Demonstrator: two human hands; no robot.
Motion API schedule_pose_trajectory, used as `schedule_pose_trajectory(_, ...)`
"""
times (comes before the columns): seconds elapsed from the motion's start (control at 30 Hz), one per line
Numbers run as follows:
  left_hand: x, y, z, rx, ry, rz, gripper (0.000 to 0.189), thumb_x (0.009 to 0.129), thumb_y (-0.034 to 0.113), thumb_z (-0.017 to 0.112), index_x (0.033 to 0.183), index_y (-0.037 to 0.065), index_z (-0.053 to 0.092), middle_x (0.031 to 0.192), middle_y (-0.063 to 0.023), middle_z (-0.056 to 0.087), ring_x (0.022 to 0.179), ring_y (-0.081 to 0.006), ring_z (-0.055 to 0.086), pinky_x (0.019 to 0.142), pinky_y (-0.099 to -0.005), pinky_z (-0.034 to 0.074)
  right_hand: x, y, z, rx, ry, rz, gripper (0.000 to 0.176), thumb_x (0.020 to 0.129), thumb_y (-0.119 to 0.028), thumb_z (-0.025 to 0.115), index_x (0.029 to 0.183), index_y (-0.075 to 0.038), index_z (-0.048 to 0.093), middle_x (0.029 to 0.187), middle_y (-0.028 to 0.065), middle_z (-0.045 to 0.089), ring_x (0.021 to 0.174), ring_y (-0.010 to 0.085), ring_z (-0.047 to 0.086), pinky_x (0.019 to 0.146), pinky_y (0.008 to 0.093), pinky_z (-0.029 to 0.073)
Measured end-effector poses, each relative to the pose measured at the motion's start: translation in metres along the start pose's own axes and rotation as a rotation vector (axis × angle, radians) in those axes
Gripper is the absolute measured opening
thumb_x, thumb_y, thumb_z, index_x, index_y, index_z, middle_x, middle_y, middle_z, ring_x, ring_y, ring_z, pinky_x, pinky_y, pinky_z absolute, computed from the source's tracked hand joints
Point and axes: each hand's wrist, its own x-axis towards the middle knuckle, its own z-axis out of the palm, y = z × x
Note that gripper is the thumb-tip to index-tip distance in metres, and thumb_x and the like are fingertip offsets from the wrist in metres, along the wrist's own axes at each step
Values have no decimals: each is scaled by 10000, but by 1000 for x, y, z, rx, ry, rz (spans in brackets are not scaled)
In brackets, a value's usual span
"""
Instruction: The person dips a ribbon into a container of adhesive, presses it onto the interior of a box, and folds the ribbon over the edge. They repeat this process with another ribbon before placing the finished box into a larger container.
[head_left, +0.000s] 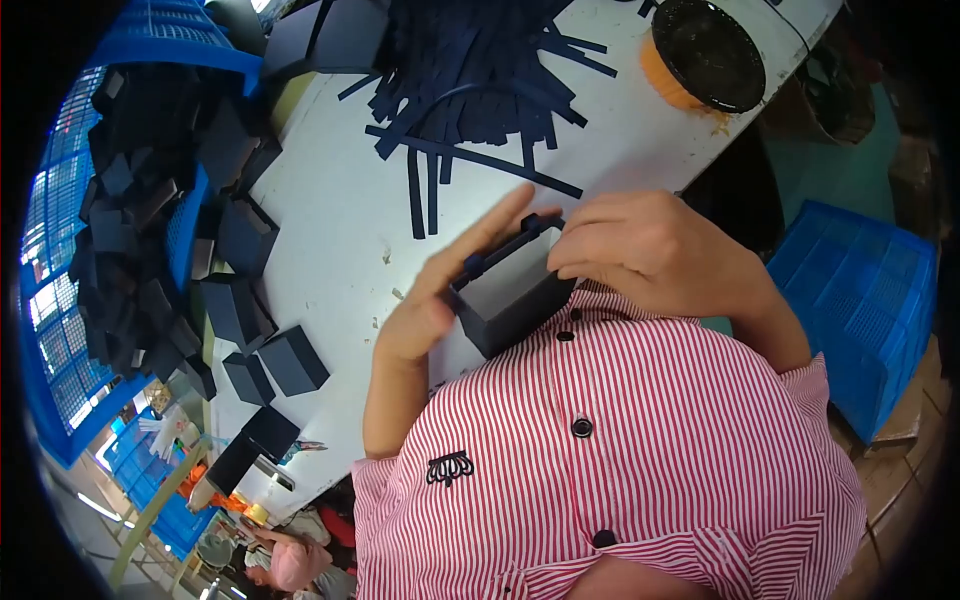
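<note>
A dark navy box (pixel 515 318) with a pale grey inside is held close against the striped shirt, its open side facing up. Along its far rim runs a narrow dark strip (pixel 502 247), partly hidden by fingers. My left hand (pixel 425 300), slightly blurred, lies along the far left side of the box with fingers stretched out and the thumb apart. At the right end of the box, my right hand (pixel 645 245) has its fingers pinched together at the rim. Its fingertips hide exactly what they grip.
Loose dark strips (pixel 465 110) are heaped on the white table (pixel 330 210). Several dark boxes (pixel 235 310) lie left, beside a loaded blue crate (pixel 45 370). An orange tub with black top (pixel 708 55) stands far right. Another blue crate (pixel 850 310) is at right. A person (pixel 300 565) is lower left.
</note>
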Motion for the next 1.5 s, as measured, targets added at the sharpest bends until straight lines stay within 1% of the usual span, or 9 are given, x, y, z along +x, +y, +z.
schedule_pose_trajectory(0.13, -20, -31, -7, 34, 51, -30, 1358, 304, 469, 910, 1453, -19, 375, 1442, -226, 447, 1337, -331, 445, 1138, -356, 251, 2, 7, 4, 105, -16, 37, 101, 811, -46, 675, 891, 13, 692, 815, 124, 679, 725, 264, 659, 672, 340, 534)
schedule_pose_trajectory(0.3, -35, -5, 8, -198, 322, -122, 1127, 495, 225, 891, 1459, -11, 357, 1370, -150, 500, 1250, -228, 485, 1069, -339, 344, 24, 7, -2, 279, 236, 276, 115, 872, -92, 666, 941, -13, 712, 840, 124, 692, 713, 244, 653, 648, 313, 517)
schedule_pose_trajectory(0.5, -67, -23, -14, -184, 494, 95, 1053, 520, 227, 901, 1414, -35, 409, 1369, -153, 519, 1249, -242, 506, 1050, -355, 379, 49, 56, 33, -282, 331, 250, 118, 796, -168, 706, 802, -61, 655, 790, 79, 648, 730, 260, 643, 639, 371, 502)
schedule_pose_trajectory(0.83, -72, -26, -17, -192, 560, 67, 1056, 499, 219, 902, 1402, -37, 418, 1363, -153, 520, 1222, -259, 528, 1037, -361, 398, 94, 71, 93, -697, 284, 111, 174, 731, -185, 740, 796, -71, 626, 772, 47, 584, 692, 218, 601, 594, 351, 437)
schedule_pose_trajectory(0.93, -62, -10, -16, -65, 467, 20, 1161, 519, 266, 871, 1478, -40, 292, 1326, -135, 498, 1128, -204, 522, 958, -308, 408, 102, 78, 99, -712, 262, 155, 106, 742, -145, 703, 765, -74, 627, 756, 56, 590, 677, 228, 604, 599, 348, 441)
schedule_pose_trajectory(1.03, -55, -12, -17, -48, 441, 106, 1153, 517, 279, 862, 1476, -35, 304, 1333, -135, 492, 1123, -206, 523, 953, -312, 411, 101, 82, 96, -657, 258, 140, 154, 779, -181, 707, 837, -54, 642, 763, 74, 599, 723, 250, 623, 633, 365, 474)
schedule_pose_trajectory(1.23, -38, 7, -12, 167, 386, 165, 1152, 509, 327, 855, 1465, -39, 326, 1374, -157, 472, 1128, -210, 521, 955, -326, 414, 92, 59, 60, 123, 196, 482, 145, 861, -119, 668, 930, 9, 681, 761, 34, 649, 657, 93, 595, 611, 247, 469)
schedule_pose_trajectory(1.33, -37, 2, -20, 75, 338, 73, 1139, 504, 326, 851, 1455, -42, 344, 1402, -176, 458, 1156, -219, 514, 967, -335, 408, 84, 49, 43, 441, 147, 524, 141, 835, -92, 648, 911, 19, 688, 842, 85, 703, 723, 140, 655, 688, 264, 509)
schedule_pose_trajectory(1.5, -29, 7, -20, 72, 255, 90, 1116, 491, 332, 848, 1438, -35, 386, 1415, -203, 459, 1235, -260, 491, 1016, -358, 379, 62, 39, 33, 565, 142, 495, 136, 883, -67, 631, 965, 25, 688, 851, 69, 698, 781, 111, 647, 736, 240, 506)
